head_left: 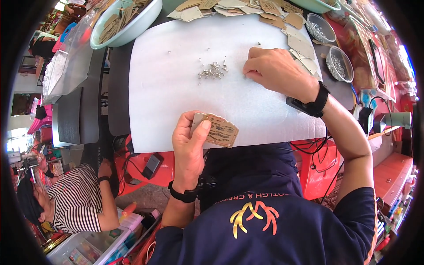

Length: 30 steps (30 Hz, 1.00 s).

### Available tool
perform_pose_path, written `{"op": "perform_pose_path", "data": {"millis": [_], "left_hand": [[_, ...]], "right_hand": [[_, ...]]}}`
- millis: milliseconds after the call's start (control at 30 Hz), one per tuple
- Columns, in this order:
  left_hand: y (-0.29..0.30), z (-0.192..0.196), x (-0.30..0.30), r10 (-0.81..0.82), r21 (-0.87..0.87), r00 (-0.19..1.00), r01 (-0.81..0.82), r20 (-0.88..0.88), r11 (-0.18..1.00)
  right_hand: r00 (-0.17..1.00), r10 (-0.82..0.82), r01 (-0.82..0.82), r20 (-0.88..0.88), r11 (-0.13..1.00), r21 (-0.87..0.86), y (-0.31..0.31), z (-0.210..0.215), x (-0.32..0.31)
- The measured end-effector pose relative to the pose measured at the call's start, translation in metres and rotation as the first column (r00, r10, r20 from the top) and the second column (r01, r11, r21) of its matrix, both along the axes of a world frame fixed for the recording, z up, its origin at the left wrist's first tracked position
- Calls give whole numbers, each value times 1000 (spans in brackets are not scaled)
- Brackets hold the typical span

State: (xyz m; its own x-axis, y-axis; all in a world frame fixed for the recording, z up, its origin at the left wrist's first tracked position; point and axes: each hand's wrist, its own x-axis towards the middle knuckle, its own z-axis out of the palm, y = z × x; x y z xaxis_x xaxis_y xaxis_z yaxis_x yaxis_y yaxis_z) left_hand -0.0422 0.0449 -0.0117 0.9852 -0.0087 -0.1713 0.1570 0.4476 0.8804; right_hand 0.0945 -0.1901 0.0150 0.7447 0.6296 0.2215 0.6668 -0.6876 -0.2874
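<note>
My left hand [187, 148] grips a brown printed card [223, 131] with a scalloped edge, the thumb lying on its face, at the near edge of the white foam sheet [165, 99]. There seem to be pale cards behind it. Over the right part of the sheet is my right hand [280, 73], its fingers pinched together close to the surface. Whatever is between those fingertips is too small to make out. A small heap of shiny metal pieces [213, 71], like rivets or studs, lies left of the right hand, with a few strays around it.
Cards [229, 9] are piled along the far edge and down the right side. Clear tubs of metal pieces, a near one [339, 64] and a farther one [320, 28], stand at right. A pale basin [150, 24] holds more cards. A person in stripes [77, 198] sits at left.
</note>
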Motion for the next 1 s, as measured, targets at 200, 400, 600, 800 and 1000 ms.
{"op": "perform_pose_path", "data": {"millis": [200, 400, 600, 800, 1000], "left_hand": [[-5, 4, 4, 13, 44, 1000, -13, 1, 999], [-12, 8, 12, -7, 62, 999, 4, 44, 998], [-20, 11, 20, -4, 68, 997, -1, 74, 998], [-28, 10, 25, 57, 104, 996, -64, 75, 993], [-34, 16, 23, 68, 171, 989, -90, 129, 981]], "right_hand": [[1000, 29, -29, -9, 991, -128, 5, 3, 5], [1000, -2, 4, 10, 980, -201, 10, -6, 10], [999, -29, 29, 26, 999, -16, 6, 2, 6], [718, 163, 195, -677, 886, 420, 21, 28, -34], [615, 214, 344, -759, 793, 502, 24, 22, -48]]}}
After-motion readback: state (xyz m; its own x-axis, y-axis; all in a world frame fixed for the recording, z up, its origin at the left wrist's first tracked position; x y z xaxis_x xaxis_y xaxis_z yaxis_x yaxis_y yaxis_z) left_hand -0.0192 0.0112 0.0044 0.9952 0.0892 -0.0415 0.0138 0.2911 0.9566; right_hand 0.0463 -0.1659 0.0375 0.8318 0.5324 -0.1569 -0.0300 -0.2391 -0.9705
